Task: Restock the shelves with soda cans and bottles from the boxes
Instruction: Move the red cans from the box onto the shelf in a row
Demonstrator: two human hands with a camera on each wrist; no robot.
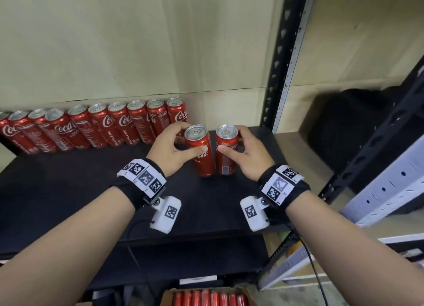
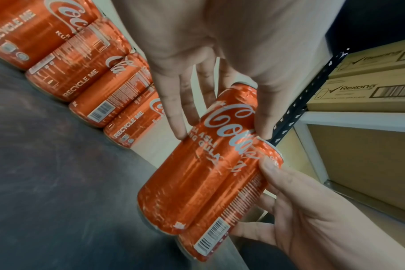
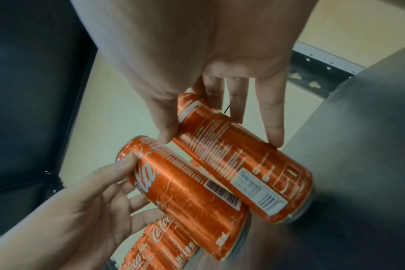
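The left hand (image 1: 171, 148) grasps one slim red aluminium cola can (image 1: 200, 152) near its top between thumb and fingers, and the right hand (image 1: 246, 154) grasps a second can (image 1: 226, 153) the same way; both stand upright, just beside each other, on the black shelf board (image 1: 68, 191). To place them well, I would slide them back together, bases flat, until they meet the wall in line with the rear row of red cans (image 1: 96, 126). Let go only once each base sits steady, since tall narrow cans probably tip easily.
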